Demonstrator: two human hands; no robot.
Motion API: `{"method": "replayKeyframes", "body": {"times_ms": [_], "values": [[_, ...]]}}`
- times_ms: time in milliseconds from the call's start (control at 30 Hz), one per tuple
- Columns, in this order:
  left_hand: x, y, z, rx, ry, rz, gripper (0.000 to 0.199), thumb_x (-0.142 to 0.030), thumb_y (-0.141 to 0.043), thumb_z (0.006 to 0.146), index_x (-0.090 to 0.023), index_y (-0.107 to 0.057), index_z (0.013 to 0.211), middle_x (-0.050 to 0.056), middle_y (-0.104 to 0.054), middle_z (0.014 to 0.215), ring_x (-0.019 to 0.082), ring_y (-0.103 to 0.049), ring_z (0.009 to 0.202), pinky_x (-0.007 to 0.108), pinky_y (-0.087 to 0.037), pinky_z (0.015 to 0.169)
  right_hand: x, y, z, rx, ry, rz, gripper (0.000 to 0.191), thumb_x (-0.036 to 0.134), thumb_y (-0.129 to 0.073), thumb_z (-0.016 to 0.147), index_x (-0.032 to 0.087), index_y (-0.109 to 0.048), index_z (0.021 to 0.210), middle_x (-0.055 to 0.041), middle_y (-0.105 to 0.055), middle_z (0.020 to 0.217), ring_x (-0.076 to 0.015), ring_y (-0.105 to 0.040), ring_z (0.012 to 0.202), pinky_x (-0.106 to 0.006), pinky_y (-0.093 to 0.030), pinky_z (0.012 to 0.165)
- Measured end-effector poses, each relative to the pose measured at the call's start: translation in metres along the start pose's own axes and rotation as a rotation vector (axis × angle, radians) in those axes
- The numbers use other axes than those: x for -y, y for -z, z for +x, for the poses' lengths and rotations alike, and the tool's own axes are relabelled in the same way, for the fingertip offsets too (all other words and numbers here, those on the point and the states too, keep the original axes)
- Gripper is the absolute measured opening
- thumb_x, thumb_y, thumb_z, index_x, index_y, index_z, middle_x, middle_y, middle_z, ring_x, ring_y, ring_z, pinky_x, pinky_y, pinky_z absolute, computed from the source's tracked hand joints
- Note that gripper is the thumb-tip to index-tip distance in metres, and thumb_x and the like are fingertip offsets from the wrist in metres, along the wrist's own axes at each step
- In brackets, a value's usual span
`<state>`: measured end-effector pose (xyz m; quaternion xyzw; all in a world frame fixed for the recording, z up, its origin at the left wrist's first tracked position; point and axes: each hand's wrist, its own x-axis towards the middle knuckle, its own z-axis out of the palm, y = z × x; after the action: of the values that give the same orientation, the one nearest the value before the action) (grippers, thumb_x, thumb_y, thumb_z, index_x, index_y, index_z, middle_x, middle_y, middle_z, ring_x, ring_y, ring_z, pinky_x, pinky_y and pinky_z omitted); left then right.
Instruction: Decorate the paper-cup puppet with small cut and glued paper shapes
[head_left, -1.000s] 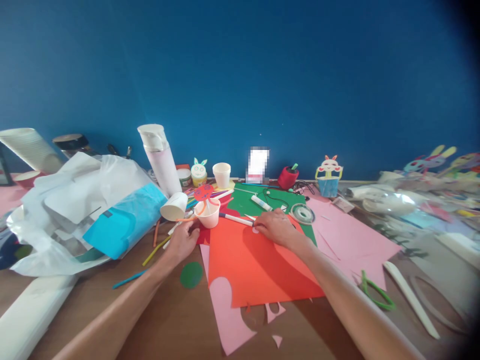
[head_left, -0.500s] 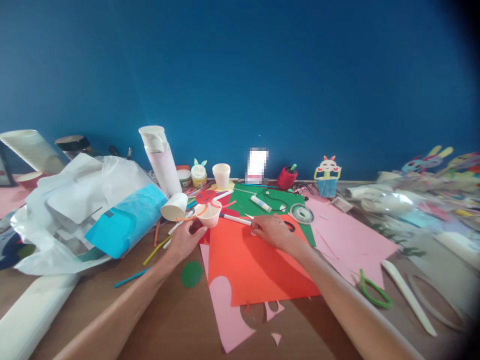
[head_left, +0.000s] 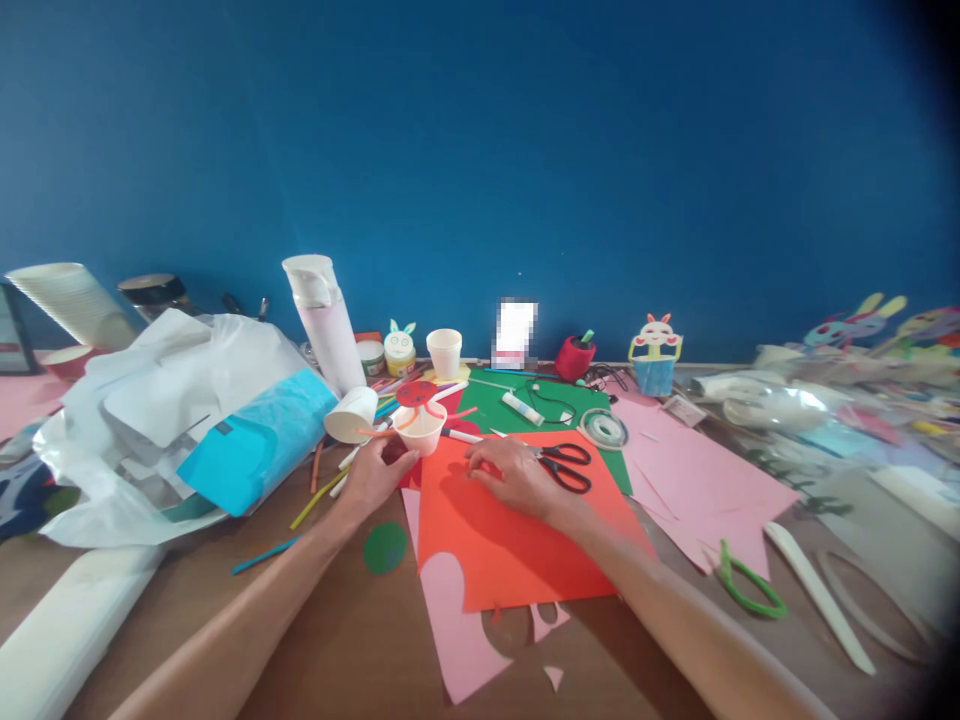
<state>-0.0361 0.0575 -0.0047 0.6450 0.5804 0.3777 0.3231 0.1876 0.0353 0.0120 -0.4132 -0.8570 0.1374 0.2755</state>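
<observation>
My left hand (head_left: 376,474) has its thumb and forefinger at the lower side of a small white paper cup (head_left: 421,432), gripping it. From the cup rises a red paper disc (head_left: 417,396) with a drawn face, with orange strips sticking out to both sides. My right hand (head_left: 514,474) is over the orange paper sheet (head_left: 517,560), its fingers loosely bent and apart, with nothing visible in them. Just right of it lie black-handled scissors (head_left: 566,467). A white marker (head_left: 461,436) lies between the cup and my right hand, partly covered.
A plastic bag (head_left: 255,350) with blue packaging (head_left: 259,440) lies left, near a white bottle (head_left: 326,325). Behind are a glue stick (head_left: 522,408), a tape roll (head_left: 604,428) and green paper (head_left: 487,400). Pink paper (head_left: 705,470) and a green pipe cleaner (head_left: 750,595) lie right.
My right hand has moved left, toward the cup, uncovering the scissors. My left hand stays at the cup. The view has shifted slightly.
</observation>
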Motion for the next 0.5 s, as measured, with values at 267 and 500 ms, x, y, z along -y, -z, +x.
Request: {"method": "replayKeyframes", "body": {"times_ms": [267,500], "values": [[0.004,-0.003,0.003,0.032,-0.038,-0.127,0.031,-0.033,-0.054,0.067,-0.012,-0.060,0.089,0.007,-0.067,0.083,0.020,-0.061,0.073,0.028,-0.047,0.063,0.015,0.000,0.014,-0.045,0.217,0.075,0.011,0.019,-0.043,0.082,0.020,-0.054,0.081,-0.0053,-0.045,0.124,-0.0149,-0.046,0.108,-0.030,-0.040,0.084],[0.008,-0.001,0.002,0.065,-0.060,-0.079,0.033,-0.033,-0.051,0.069,-0.013,-0.060,0.093,0.006,-0.067,0.087,0.020,-0.061,0.076,0.029,-0.047,0.066,0.009,-0.007,0.019,-0.010,0.280,0.023,0.011,0.020,-0.043,0.082,0.019,-0.054,0.081,-0.0059,-0.039,0.129,-0.0151,-0.044,0.110,-0.029,-0.041,0.086]]}}
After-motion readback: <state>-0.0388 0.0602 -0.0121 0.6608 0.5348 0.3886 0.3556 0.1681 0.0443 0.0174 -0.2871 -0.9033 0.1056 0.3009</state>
